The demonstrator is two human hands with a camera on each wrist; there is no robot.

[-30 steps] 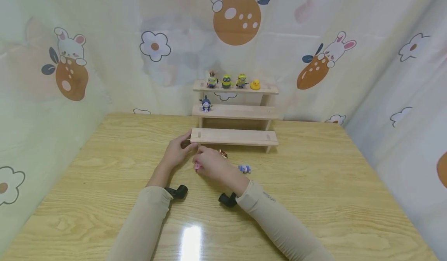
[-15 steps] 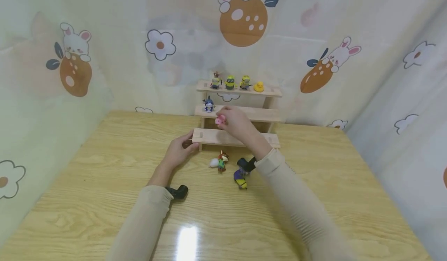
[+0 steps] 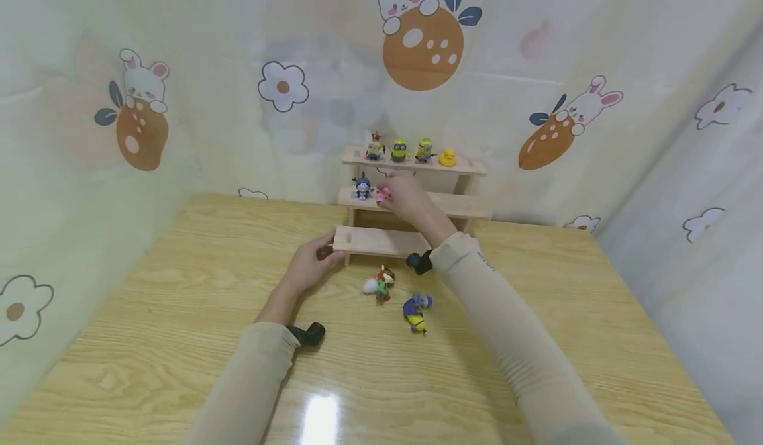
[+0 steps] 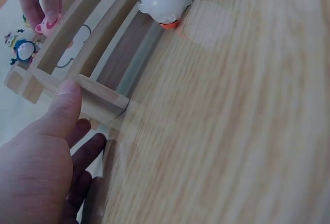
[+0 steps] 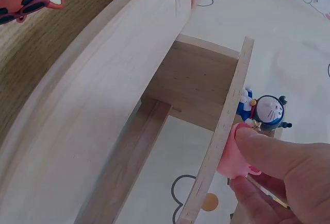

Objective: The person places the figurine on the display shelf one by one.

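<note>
My right hand [image 3: 406,197] pinches a pink toy figure [image 5: 234,154] at the middle step [image 3: 459,204] of a wooden tiered stand. A dark-hooded blue-and-white figure [image 3: 361,187] stands just left of it on that step. My left hand [image 3: 310,263] holds the left end of the lowest step [image 3: 381,240]; in the left wrist view its thumb [image 4: 67,100] lies against the wood. Below the stand, a fox figure [image 3: 383,285] stands on the table beside a white rounded figure [image 4: 166,0]. A purple-and-yellow toy [image 3: 415,312] lies nearer me.
On the top step [image 3: 467,165] stand several figures, including a yellow duck [image 3: 448,157] and a crowned yellow figure [image 3: 375,147]. A printed curtain [image 3: 334,48] hangs behind the wood-grain table [image 3: 179,299]. Black camera mounts [image 3: 308,334] project from the wrists.
My right hand has lifted the pink figure from the table up to the middle step, right of the hooded figure. My left hand has stayed at the lowest step's end.
</note>
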